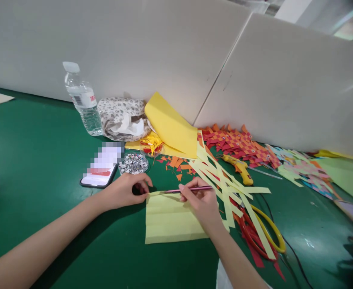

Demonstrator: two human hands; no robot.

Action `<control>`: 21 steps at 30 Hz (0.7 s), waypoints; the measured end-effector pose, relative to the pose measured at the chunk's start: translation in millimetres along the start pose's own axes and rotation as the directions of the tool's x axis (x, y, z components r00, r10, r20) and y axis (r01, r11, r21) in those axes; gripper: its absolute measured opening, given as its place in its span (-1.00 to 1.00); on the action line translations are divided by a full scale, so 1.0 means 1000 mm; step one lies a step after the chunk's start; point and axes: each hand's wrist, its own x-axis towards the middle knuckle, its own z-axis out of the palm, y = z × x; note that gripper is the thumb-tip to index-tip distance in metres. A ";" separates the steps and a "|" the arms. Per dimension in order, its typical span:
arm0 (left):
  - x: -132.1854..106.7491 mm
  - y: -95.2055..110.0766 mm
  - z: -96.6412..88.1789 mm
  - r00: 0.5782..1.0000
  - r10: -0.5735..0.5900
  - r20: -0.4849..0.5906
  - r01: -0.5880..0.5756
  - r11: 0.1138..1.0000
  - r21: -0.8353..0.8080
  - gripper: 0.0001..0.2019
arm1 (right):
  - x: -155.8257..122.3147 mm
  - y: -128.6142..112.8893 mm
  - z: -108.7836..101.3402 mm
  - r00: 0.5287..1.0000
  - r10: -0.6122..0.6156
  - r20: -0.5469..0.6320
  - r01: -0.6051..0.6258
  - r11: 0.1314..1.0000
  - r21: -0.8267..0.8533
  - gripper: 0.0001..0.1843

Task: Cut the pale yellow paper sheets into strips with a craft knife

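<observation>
A creased sheet of pale yellow paper (173, 228) lies on the green table in front of me. My left hand (125, 192) pinches its upper left corner between thumb and fingertips. Held in my right hand (200, 200) is a slim dark pink pen-shaped knife (191, 189), its thin tip pointing left along the sheet's top edge. The right hand rests over the sheet's right side and hides part of it. Just beyond the left hand sits a clear pack of googly eyes (133, 163). Pale yellow paper strips (224, 180) lie crossed in a loose pile beside the right hand.
A phone (101, 165), a water bottle (83, 100) and a patterned tissue pouch (122, 108) stand left. Behind are yellow card (173, 124), tassels (151, 142) and orange scraps (176, 162). To the right are woven red-orange paper fish (233, 140), a yellow glue gun (239, 168) and scissors handles (272, 233).
</observation>
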 end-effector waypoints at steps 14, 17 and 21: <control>-0.002 -0.003 -0.007 0.998 0.030 0.057 -0.029 0.999 -0.021 -0.73 | -0.004 0.000 0.015 0.994 0.034 0.102 -0.042 0.997 0.072 -0.70; -0.002 -0.003 -0.006 0.998 0.025 0.057 -0.024 0.999 -0.025 -0.74 | -0.003 0.001 0.015 0.992 0.034 0.123 -0.043 0.997 0.071 -0.71; -0.002 -0.003 -0.006 0.998 0.023 0.064 -0.022 0.999 -0.025 -0.75 | -0.003 0.002 0.015 0.990 0.042 0.137 -0.054 0.995 0.084 -0.72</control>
